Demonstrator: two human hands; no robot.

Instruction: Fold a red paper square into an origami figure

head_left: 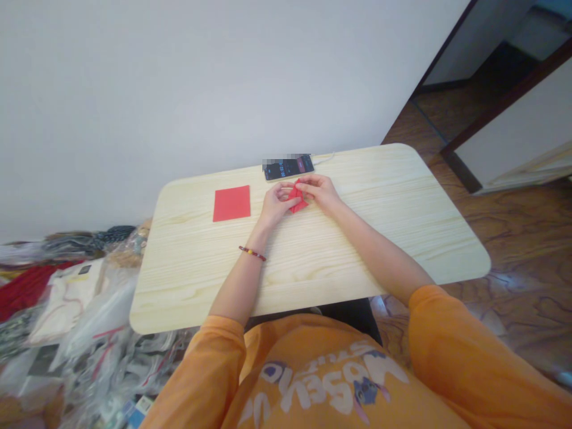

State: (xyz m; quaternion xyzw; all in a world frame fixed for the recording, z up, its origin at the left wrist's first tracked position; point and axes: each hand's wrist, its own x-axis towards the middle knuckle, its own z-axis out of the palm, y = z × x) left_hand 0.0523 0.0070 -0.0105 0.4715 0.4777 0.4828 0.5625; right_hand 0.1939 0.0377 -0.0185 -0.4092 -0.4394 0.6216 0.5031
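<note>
Between my two hands is a small piece of folded red paper (297, 200), creased into a pointed shape. My left hand (276, 204) grips its left side, thumb across the front. My right hand (320, 189) pinches its upper right part between thumb and fingers. Some of the folds are hidden behind my fingers. To the left of my hands, a flat square stack of red paper (232, 203) lies on the table.
The pale wood-grain table (187, 268) has rounded corners and stands against a white wall (201, 77). A phone (289, 168) with a white cable (325, 158) lies just beyond my hands. Bagged clothes and plastic wrapping (98, 322) are heaped at the left. Wooden floor (513, 238) shows at the right.
</note>
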